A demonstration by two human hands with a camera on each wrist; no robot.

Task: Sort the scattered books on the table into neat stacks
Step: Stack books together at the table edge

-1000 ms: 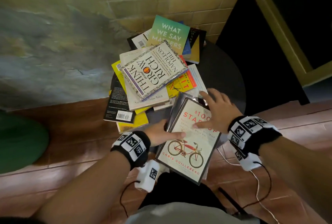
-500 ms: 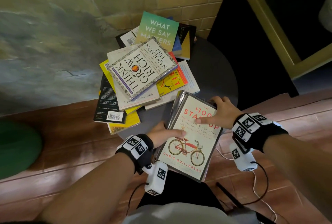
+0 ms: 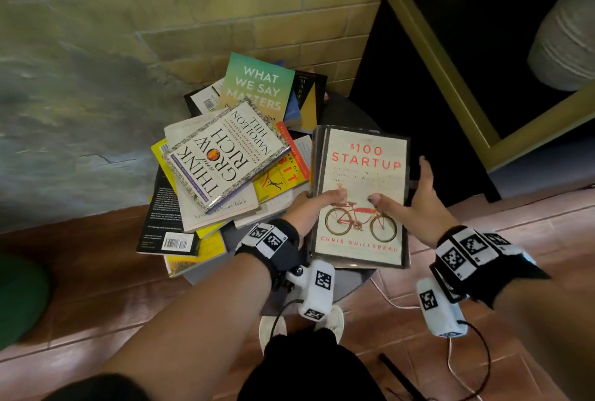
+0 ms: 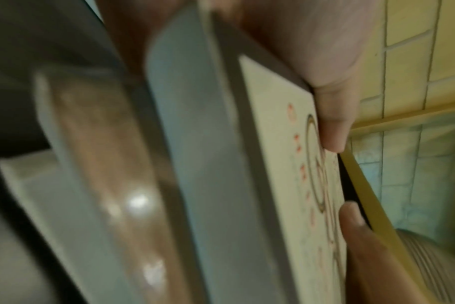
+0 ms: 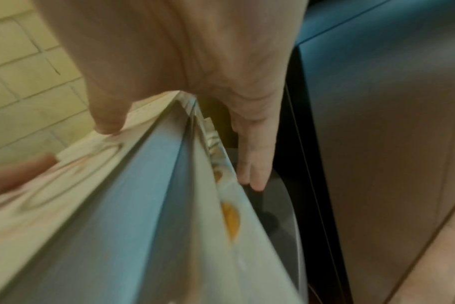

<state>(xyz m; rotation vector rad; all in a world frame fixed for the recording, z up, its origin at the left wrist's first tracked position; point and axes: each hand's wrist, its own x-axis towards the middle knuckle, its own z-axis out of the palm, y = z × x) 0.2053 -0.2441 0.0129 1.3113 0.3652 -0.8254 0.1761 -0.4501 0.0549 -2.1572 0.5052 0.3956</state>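
The cream "$100 Startup" book (image 3: 363, 182) with a red bicycle on its cover is lifted above the right side of the small dark round table (image 3: 347, 114). My left hand (image 3: 317, 204) grips its left edge, thumb on the cover (image 4: 330, 123). My right hand (image 3: 415, 198) grips its right edge, thumb on top and fingers underneath (image 5: 252, 164). In the right wrist view a second thin book (image 5: 221, 205) lies under it. A messy pile fills the table's left side, topped by "Think and Grow Rich" (image 3: 225, 153). "What We Say Matters" (image 3: 257, 88) lies at the back.
A black book (image 3: 164, 214) and yellow books (image 3: 193, 259) hang over the table's left edge. A yellow brick wall stands behind. A dark cabinet with a yellow frame (image 3: 450, 85) and a grey pot (image 3: 566, 37) are on the right. My feet (image 3: 302, 326) and cables are below.
Both hands shifted from lying flat on the Startup book to gripping its side edges. The book has turned straight and risen up and away from the table's near edge.
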